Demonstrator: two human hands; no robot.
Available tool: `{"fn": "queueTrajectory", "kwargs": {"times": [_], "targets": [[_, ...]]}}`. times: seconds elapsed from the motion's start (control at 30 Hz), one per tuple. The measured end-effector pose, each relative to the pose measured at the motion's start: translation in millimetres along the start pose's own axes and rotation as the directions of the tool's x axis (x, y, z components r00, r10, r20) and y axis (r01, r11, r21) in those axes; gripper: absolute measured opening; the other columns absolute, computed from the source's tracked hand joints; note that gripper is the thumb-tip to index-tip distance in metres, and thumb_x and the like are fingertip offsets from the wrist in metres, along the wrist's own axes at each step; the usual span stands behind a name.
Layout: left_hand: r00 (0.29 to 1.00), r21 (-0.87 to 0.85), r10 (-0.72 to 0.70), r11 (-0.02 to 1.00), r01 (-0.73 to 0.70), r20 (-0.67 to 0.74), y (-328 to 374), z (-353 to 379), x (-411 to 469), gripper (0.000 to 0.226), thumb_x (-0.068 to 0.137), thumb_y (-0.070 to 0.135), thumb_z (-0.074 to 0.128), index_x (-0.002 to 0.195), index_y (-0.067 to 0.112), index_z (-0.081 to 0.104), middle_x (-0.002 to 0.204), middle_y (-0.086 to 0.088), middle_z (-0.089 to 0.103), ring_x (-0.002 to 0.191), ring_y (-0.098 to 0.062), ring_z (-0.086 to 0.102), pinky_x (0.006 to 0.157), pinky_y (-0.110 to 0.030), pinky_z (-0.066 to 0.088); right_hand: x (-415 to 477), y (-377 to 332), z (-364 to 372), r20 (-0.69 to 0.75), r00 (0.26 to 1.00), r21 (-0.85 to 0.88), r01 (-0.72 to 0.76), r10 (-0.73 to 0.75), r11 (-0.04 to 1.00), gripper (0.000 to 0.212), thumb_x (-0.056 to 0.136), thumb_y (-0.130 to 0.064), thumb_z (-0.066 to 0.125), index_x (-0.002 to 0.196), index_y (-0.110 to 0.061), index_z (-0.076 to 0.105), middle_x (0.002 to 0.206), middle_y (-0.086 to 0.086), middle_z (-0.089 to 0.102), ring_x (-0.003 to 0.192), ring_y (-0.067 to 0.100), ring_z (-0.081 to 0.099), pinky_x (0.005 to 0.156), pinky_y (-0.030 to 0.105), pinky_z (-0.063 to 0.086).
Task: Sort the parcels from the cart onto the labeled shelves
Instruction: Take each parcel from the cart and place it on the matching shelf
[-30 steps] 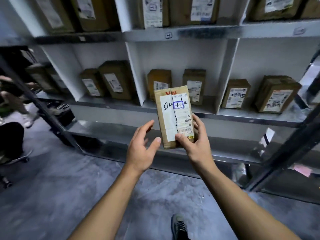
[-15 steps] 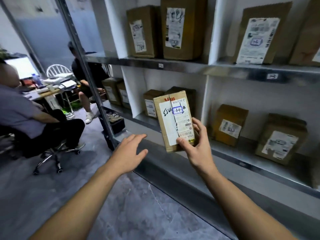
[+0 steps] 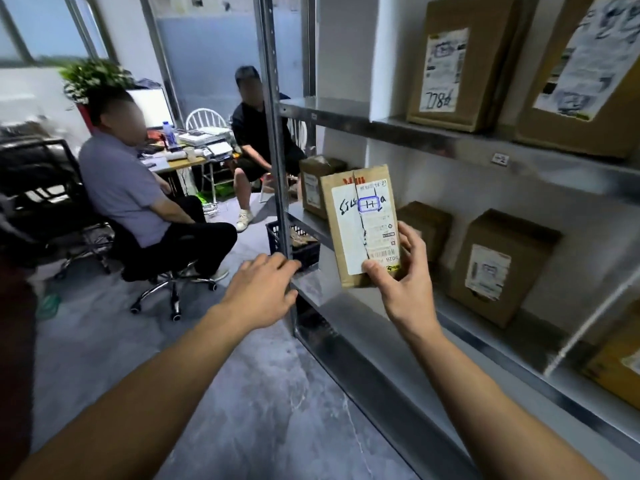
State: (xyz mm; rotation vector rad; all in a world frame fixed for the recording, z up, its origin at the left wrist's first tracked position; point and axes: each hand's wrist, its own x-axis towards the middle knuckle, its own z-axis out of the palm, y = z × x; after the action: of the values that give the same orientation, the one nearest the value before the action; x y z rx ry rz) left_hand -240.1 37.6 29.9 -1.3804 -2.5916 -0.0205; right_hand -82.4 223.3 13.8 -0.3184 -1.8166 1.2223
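- Holds a flat brown paper parcel with a white printed label (image 3: 349,237) upright in the right grip (image 3: 405,282), in the air just in front of the grey metal shelving unit (image 3: 363,358), touching no shelf.
- Pinches the parcel's lower right corner: thumb across the label's bottom edge, fingers (image 3: 412,244) curled behind the right edge. Presents the label face-on, likely so its blue-boxed handwritten mark can be read against the shelf tags.
- Extends the left grip (image 3: 263,289) forward, relaxed, fingers straight and loosely spread, holding nothing. Hovers near the unit's upright steel post (image 3: 277,168); cannot tell whether touching. Probably ready to steady the parcel or the body.
- Notes a small white tag (image 3: 499,158) on the upper shelf's front edge; too blurred to read.
- Finds squat brown cardboard boxes (image 3: 498,268) on the middle shelf, labels facing outward, gaps between them. Presumably set that way for quick reading and to leave room for more.
- Finds tall brown cardboard boxes (image 3: 460,64) on the shelf above, also label-out.
- Spots a black plastic crate (image 3: 294,244) on the floor beyond the post.
- Records two seated people (image 3: 128,188) at a cluttered wooden surface (image 3: 180,162) to the left, well apart from the shelving.
- Sees no cart.
- Judges the step as matching label to shelf; placement not yet done.
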Motion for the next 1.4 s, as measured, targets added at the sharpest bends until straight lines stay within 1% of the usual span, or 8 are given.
{"fn": "queueTrajectory", "kwargs": {"times": [0.2, 0.37, 0.87, 0.97, 1.07, 1.13, 1.33, 1.4], "targets": [[0.998, -0.043, 0.058, 0.997, -0.059, -0.019, -92.7, -3.4, 73.2, 0.056, 0.094, 0.046, 0.048, 0.145, 0.028, 0.034, 0.137, 0.0, 0.045, 0.125, -0.026, 0.043, 0.102, -0.042, 0.039, 73.2, 1.0, 86.3, -0.126, 0.992, -0.02, -0.01, 0.008, 1.0, 0.07, 0.079, -0.039, 0.075, 0.13, -0.065, 0.034, 0.143, -0.011, 0.048, 0.13, 0.004, 0.047, 0.104, 0.049, 0.049], [0.99, -0.09, 0.115, 0.988, -0.122, -0.082, -148.7, -10.4, 140.0, 0.053, 0.095, 0.044, 0.048, 0.143, 0.026, 0.037, 0.138, 0.0, 0.045, 0.126, -0.026, 0.042, 0.105, -0.044, 0.038, 133.5, -2.3, 135.0, -0.212, 0.977, -0.024, 0.012, -0.017, 1.0, 0.073, 0.082, -0.029, 0.077, 0.141, -0.047, 0.037, 0.145, -0.01, 0.048, 0.131, 0.004, 0.048, 0.107, 0.048, 0.047], [0.948, -0.174, 0.2, 0.953, -0.247, -0.248, -221.1, -9.8, 355.5, 0.047, 0.095, 0.042, 0.054, 0.136, 0.019, 0.048, 0.134, -0.003, 0.05, 0.12, -0.025, 0.046, 0.096, -0.041, 0.041, 336.8, 10.2, 203.9, -0.319, 0.935, -0.137, 0.115, -0.154, 0.984, 0.068, 0.087, -0.034, 0.075, 0.141, -0.045, 0.035, 0.145, -0.006, 0.045, 0.131, 0.008, 0.048, 0.104, 0.045, 0.051], [0.921, -0.214, 0.2, 0.936, -0.281, -0.335, -233.2, -12.4, 396.3, 0.046, 0.094, 0.041, 0.053, 0.134, 0.019, 0.05, 0.13, -0.002, 0.052, 0.118, -0.025, 0.047, 0.094, -0.042, 0.044, 376.2, 16.0, 215.4, -0.381, 0.901, -0.167, 0.154, -0.208, 0.974, 0.059, 0.091, -0.025, 0.07, 0.138, -0.043, 0.038, 0.138, -0.002, 0.051, 0.127, 0.01, 0.053, 0.101, 0.042, 0.053], [0.91, -0.24, 0.204, 0.923, -0.302, -0.362, -246.2, -12.8, 429.2, 0.047, 0.094, 0.041, 0.054, 0.134, 0.017, 0.049, 0.128, -0.003, 0.051, 0.118, -0.025, 0.047, 0.093, -0.041, 0.043, 407.1, 23.0, 232.0, -0.414, 0.895, -0.14, 0.117, -0.165, 0.983, 0.056, 0.095, -0.017, 0.066, 0.14, -0.037, 0.039, 0.131, -0.001, 0.054, 0.118, 0.014, 0.059, 0.089, 0.033, 0.059], [0.894, -0.249, 0.221, 0.909, -0.334, -0.39, -256.0, -13.7, 448.8, 0.047, 0.093, 0.041, 0.055, 0.133, 0.016, 0.049, 0.127, -0.004, 0.051, 0.118, -0.026, 0.048, 0.093, -0.042, 0.044, 426.4, 30.2, 244.9, -0.433, 0.889, -0.163, 0.089, -0.152, 0.983, 0.056, 0.094, -0.02, 0.067, 0.138, -0.042, 0.04, 0.129, -0.002, 0.053, 0.117, 0.015, 0.059, 0.088, 0.037, 0.06], [0.839, -0.317, 0.315, 0.82, -0.476, -0.444, -297.3, -13.8, 502.8, 0.051, 0.094, 0.04, 0.054, 0.142, 0.024, 0.044, 0.139, 0.001, 0.048, 0.125, -0.022, 0.043, 0.103, -0.044, 0.04, 476.3, 49.7, 276.5, -0.542, 0.827, -0.295, -0.02, -0.15, 0.955, 0.061, 0.093, -0.022, 0.069, 0.144, -0.041, 0.04, 0.133, -0.002, 0.049, 0.12, 0.011, 0.054, 0.103, 0.041, 0.052], [0.816, -0.319, 0.358, 0.79, -0.524, -0.454, -313.7, -13.1, 518.4, 0.049, 0.094, 0.04, 0.054, 0.141, 0.027, 0.044, 0.138, 0.003, 0.048, 0.124, -0.022, 0.044, 0.102, -0.045, 0.04, 482.7, 52.3, 286.4, -0.544, 0.832, -0.35, -0.102, -0.113, 0.931, 0.065, 0.094, -0.018, 0.068, 0.148, -0.038, 0.037, 0.14, -0.001, 0.044, 0.12, 0.006, 0.048, 0.106, 0.027, 0.045]]}}
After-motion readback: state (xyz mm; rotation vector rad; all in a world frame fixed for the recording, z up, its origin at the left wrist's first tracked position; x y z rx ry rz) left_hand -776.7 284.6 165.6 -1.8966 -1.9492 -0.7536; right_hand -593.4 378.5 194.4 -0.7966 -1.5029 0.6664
